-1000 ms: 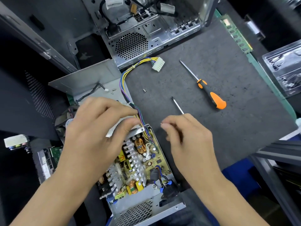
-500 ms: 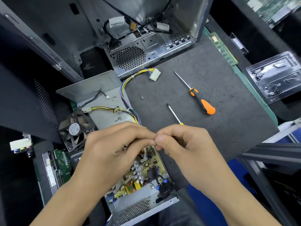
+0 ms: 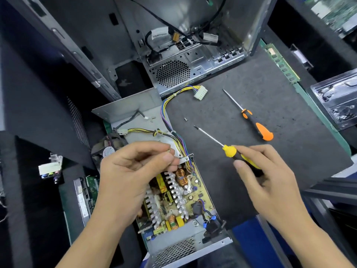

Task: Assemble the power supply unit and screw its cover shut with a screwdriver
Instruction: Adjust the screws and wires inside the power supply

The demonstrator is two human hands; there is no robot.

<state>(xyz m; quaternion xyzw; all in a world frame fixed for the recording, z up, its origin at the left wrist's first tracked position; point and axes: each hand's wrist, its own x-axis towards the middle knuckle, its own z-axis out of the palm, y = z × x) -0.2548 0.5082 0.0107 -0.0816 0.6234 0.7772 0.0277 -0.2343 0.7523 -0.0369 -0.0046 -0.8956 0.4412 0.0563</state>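
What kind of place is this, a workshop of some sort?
Probably a computer repair bench: an opened power supply unit lies on a dark mat, an empty PC case stands behind, and a spare orange screwdriver lies nearby.

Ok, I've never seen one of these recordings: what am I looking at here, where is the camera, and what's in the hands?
There is no robot: a camera worn on the person's head looks down at their two bare hands. The left hand pinches something small and brass-coloured, perhaps a screw, over the open power supply unit. The right hand grips a yellow-handled screwdriver. On the dark mat lie an orange-handled screwdriver, a loose screw and a white connector. An empty computer case stands behind.
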